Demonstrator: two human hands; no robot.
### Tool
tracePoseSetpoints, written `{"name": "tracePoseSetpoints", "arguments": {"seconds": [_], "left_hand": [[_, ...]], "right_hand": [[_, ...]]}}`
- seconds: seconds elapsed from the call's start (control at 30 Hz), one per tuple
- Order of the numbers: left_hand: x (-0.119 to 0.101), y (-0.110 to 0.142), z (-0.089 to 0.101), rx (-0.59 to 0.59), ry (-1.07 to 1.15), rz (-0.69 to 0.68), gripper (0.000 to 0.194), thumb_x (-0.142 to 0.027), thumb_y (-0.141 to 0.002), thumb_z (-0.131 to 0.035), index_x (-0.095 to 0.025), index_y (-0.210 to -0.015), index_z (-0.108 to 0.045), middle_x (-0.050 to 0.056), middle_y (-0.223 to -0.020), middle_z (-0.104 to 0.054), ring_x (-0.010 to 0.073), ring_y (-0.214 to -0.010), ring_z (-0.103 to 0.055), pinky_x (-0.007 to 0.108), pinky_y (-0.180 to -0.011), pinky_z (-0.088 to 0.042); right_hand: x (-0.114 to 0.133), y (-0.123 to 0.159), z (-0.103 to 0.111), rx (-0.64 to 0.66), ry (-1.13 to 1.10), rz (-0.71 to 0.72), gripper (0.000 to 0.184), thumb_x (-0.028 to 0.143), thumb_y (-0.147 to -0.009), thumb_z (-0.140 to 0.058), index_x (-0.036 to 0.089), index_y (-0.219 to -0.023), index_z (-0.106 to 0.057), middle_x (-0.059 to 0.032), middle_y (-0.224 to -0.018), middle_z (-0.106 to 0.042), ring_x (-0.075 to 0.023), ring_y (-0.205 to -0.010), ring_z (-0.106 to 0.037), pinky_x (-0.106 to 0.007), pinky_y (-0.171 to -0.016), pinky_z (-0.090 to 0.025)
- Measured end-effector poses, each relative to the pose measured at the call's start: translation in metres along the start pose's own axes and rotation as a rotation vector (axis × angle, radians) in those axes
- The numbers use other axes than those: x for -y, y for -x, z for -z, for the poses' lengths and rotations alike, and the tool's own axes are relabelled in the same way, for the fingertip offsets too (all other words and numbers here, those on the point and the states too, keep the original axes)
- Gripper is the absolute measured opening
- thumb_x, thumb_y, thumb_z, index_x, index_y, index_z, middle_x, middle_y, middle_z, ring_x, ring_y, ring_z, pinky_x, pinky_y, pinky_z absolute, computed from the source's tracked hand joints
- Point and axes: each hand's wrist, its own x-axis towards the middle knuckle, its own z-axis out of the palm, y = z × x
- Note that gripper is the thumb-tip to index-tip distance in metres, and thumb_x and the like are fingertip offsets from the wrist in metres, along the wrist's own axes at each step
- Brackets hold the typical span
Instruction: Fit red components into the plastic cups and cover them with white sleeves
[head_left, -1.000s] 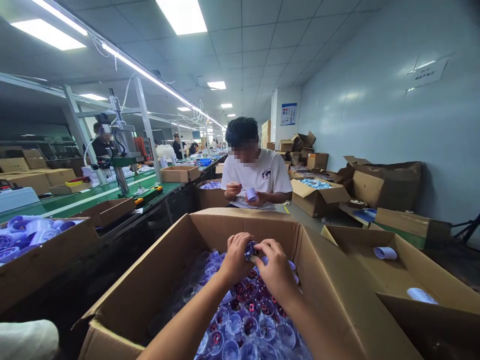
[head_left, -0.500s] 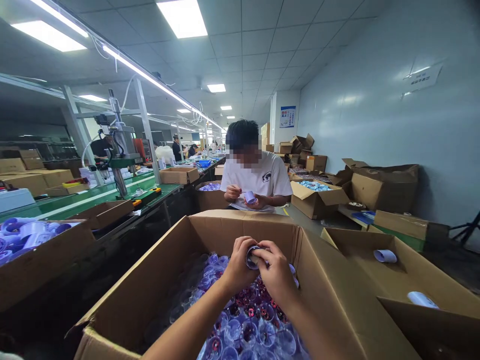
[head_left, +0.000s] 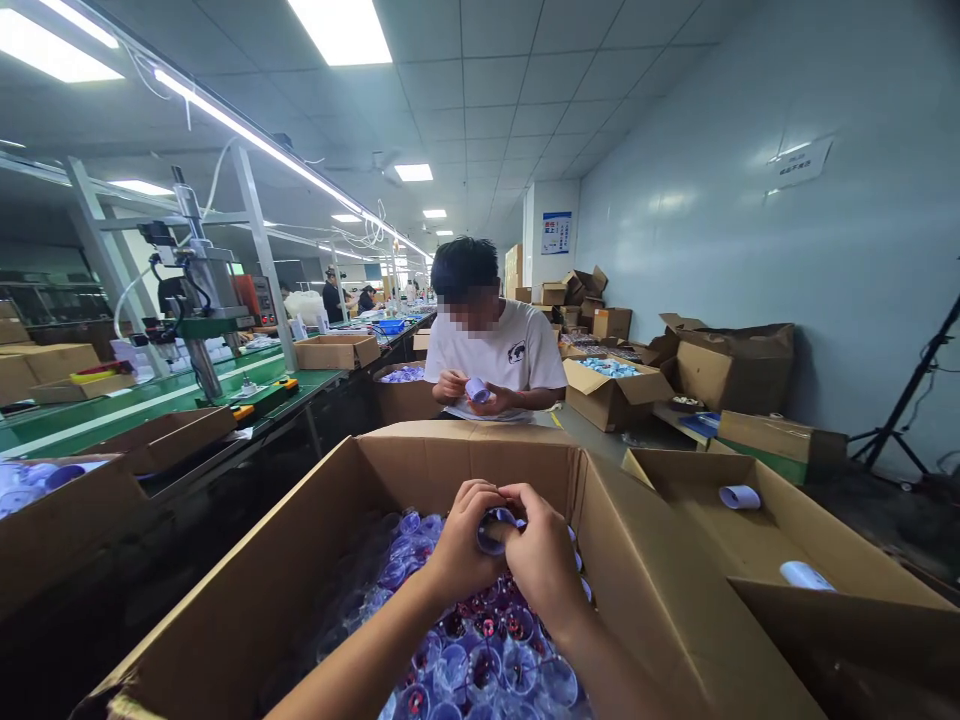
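Note:
Both my hands meet over a large open cardboard box (head_left: pixel 315 520) filled with several small purple plastic cups (head_left: pixel 480 650). My left hand (head_left: pixel 461 540) and my right hand (head_left: pixel 540 550) are closed together around one small purple cup (head_left: pixel 491 530), fingers curled on its rim. Most of that cup is hidden by my fingers. The hands hover just above the heap in the box.
A second open cardboard box (head_left: pixel 750 540) at my right holds two white cylinders (head_left: pixel 739 496). A person in a white T-shirt (head_left: pixel 495 350) sits opposite, handling a similar part. A green workbench with a press machine (head_left: pixel 199 300) runs along the left. More cartons line the right wall.
The view has swung slightly right and down. My hands stay joined on the purple cup, turned a little, and sit a bit lower in the picture.

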Motion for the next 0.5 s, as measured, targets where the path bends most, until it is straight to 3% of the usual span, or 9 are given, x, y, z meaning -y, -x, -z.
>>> {"name": "tracePoseSetpoints", "arguments": {"seconds": [0.27, 0.37, 0.5], "left_hand": [[-0.003, 0.002, -0.003, 0.032, -0.096, 0.017, 0.036, -0.008, -0.053, -0.051, -0.022, -0.086, -0.050, 0.005, -0.087, -0.060, 0.0215, -0.087, -0.054, 0.036, -0.076, -0.048], [-0.002, 0.003, -0.005, -0.035, -0.160, -0.001, 0.038, -0.007, -0.051, -0.051, -0.022, -0.087, -0.050, 0.004, -0.086, -0.060, 0.0213, -0.086, -0.054, 0.036, -0.074, -0.049], [-0.004, 0.005, -0.008, -0.116, -0.253, -0.021, 0.038, -0.006, -0.053, -0.049, -0.021, -0.087, -0.051, 0.004, -0.087, -0.060, 0.0203, -0.085, -0.054, 0.034, -0.073, -0.049]], "right_hand": [[-0.003, 0.000, -0.007, -0.034, -0.257, -0.151, 0.023, 0.008, -0.058, -0.053, 0.019, -0.077, -0.057, -0.0026, -0.075, -0.066, -0.0192, -0.072, -0.062, -0.030, -0.068, -0.047], [-0.011, -0.004, -0.013, -0.058, -0.393, -0.311, 0.026, 0.009, -0.053, -0.056, 0.018, -0.078, -0.057, -0.0009, -0.071, -0.065, -0.0178, -0.067, -0.061, -0.028, -0.063, -0.047], [-0.016, -0.008, -0.018, -0.031, -0.627, -0.603, 0.045, 0.002, -0.042, -0.057, 0.016, -0.085, -0.059, 0.0029, -0.065, -0.062, -0.0145, -0.061, -0.057, -0.023, -0.056, -0.044]]}}
